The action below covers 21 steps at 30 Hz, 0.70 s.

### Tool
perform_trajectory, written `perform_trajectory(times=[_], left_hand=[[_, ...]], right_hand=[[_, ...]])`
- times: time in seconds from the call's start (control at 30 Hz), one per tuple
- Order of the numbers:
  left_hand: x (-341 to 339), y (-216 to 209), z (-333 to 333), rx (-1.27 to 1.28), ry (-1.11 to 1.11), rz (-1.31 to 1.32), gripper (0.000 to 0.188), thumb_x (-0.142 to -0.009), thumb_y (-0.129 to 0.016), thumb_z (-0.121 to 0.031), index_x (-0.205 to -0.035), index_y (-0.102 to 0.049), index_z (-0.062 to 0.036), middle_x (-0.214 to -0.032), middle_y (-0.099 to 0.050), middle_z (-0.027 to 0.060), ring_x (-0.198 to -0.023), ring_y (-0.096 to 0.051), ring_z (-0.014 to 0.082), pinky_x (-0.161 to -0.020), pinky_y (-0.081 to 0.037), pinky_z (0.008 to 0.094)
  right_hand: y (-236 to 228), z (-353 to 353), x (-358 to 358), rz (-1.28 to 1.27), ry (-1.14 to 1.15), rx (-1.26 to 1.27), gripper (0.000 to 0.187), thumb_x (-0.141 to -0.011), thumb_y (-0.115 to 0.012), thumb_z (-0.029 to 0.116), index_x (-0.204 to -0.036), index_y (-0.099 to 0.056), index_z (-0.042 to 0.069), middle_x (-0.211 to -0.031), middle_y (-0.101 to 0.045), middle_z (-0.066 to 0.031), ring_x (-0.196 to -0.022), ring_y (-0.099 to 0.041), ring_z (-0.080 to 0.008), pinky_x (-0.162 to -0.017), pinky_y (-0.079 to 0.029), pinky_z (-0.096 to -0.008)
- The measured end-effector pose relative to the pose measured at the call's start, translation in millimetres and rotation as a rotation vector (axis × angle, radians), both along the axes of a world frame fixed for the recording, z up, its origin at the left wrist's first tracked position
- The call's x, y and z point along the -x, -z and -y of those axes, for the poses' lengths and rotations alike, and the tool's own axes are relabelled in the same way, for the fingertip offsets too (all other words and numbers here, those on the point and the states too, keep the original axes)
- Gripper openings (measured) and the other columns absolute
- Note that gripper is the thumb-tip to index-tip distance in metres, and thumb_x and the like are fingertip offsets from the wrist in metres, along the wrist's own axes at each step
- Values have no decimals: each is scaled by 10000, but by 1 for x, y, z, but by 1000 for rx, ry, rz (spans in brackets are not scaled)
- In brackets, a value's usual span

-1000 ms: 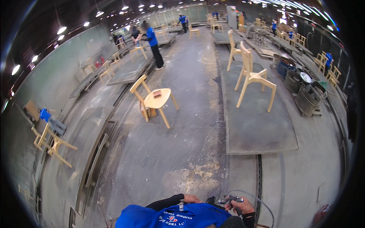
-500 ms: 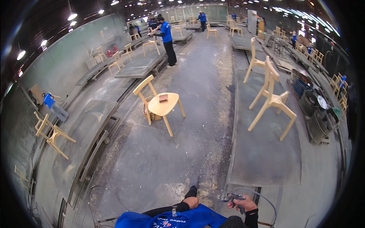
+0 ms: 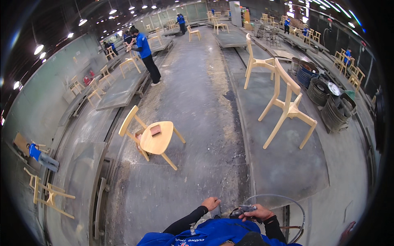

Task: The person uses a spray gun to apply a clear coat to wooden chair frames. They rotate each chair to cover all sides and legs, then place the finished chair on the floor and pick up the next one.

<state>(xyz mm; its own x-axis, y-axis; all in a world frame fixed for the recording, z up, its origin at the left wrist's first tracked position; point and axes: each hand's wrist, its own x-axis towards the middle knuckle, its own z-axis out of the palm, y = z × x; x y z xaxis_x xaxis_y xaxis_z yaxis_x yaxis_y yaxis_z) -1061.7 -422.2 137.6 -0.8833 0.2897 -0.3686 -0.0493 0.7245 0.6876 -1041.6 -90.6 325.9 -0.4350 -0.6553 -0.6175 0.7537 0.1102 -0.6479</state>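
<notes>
At the bottom edge my right hand point(image 3: 259, 213) grips a small dark power tool point(image 3: 243, 210) with a thin hose point(image 3: 283, 199) looping away to the right. My left hand point(image 3: 211, 203) hangs just beside it with fingers loosely curled, holding nothing. A pale wooden chair point(image 3: 154, 138) stands a few steps ahead on my left, with a small brown block point(image 3: 155, 130) lying on its seat. My blue top and black sleeves fill the lower middle.
Two more pale chairs point(image 3: 287, 107) point(image 3: 257, 62) stand on a raised grey platform point(image 3: 283, 164) at the right. Dark stacked drums point(image 3: 334, 106) line the right side. A person in blue point(image 3: 145, 55) works at a bench far left. Chair frames point(image 3: 49, 194) lie at lower left.
The view has moved forward and swung left: the nearest chair and the platform chairs are closer and larger. My hands stay low, the right still on the tool.
</notes>
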Motion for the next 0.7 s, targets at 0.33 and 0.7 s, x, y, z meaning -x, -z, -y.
perform_trajectory(times=[0.33, 0.7], left_hand=[[246, -125, -121, -283, 250, -331, 404, -1015, -580, -379, -931, -664, 7, -867, -676, 245, -825, -675, 413, -740, -517, 481], [471, -356, -323, -537, 523, -1095, 233, -899, -765, -252, -1004, -716, -50, -1044, -672, 128, -1013, -627, 347, -880, -500, 439]], right_hand=[[18, -9, 53, -129, 791, 137, 364, -953, -692, 99, -1292, -597, 8, -991, -742, -163, -784, -723, -200, -465, -458, -255], [19, -82, 178, -173, 1347, -269, 168, -944, -709, 133, -1076, -671, 37, -899, -742, -78, -754, -720, -171, -473, -418, -254]])
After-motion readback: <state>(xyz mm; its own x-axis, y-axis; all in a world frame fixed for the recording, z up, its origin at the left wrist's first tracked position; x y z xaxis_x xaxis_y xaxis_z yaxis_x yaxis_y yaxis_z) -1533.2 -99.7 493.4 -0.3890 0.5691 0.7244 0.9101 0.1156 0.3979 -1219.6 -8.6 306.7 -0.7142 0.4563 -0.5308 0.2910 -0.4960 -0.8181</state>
